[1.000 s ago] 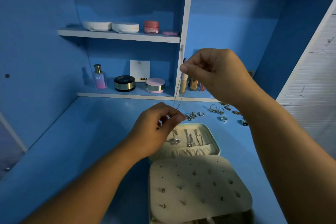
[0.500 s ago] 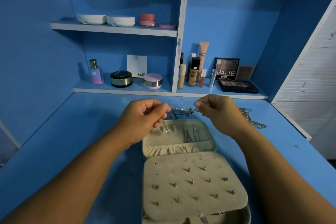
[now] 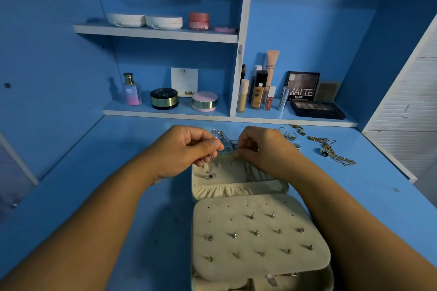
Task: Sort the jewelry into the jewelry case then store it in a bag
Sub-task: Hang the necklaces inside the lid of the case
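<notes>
A cream jewelry case point(image 3: 236, 190) lies open on the blue desk. Its padded flap point(image 3: 257, 234) carries several stud earrings. My left hand point(image 3: 186, 149) and my right hand point(image 3: 262, 149) pinch the two ends of a thin silver necklace point(image 3: 211, 168) over the far edge of the case's lid. The pendant hangs down against the lid's lining. More chains hang inside the lid under my right hand. No bag is in view.
Loose rings point(image 3: 292, 136) and gold chains point(image 3: 335, 153) lie on the desk to the right of my hands. A silver chain point(image 3: 220, 133) lies behind them. Cosmetics, an eyeshadow palette point(image 3: 316, 110) and jars fill the back shelves.
Both hands came down from chest height to the lid of the case. The necklace went from hanging upright to stretched sideways, then closer together over the lid's edge.
</notes>
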The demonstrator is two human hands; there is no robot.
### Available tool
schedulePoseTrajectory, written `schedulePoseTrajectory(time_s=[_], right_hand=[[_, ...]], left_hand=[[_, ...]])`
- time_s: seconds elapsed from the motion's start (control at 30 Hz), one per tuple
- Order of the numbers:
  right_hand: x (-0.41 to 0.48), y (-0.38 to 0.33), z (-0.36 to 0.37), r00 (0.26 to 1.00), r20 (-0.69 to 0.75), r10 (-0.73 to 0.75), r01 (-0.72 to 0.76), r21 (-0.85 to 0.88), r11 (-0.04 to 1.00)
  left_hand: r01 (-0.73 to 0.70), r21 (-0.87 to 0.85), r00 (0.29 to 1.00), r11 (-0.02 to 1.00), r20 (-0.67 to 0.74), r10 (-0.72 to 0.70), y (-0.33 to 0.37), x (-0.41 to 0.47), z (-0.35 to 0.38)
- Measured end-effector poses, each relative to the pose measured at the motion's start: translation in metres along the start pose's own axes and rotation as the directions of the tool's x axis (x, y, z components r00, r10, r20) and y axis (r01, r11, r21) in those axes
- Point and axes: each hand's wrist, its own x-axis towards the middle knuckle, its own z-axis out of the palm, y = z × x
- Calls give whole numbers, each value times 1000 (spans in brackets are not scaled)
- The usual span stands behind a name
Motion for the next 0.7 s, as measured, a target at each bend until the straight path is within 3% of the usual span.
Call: schedulePoseTrajectory(time_s=[0.3, 0.5, 0.7], right_hand=[[6, 3, 10, 991, -23, -134, 130, -124, 984], [1, 5, 6, 997, -44, -70, 65, -97, 993], [-12, 3, -7, 999, -31, -27, 27, -7, 1000]], left_hand=[[31, 41, 1000, 999, -3, -31, -1, 0, 0], [66, 63, 995, 996, 68, -70, 2, -3, 2], [49, -27, 972, 998, 230, -42, 11, -11, 5]])
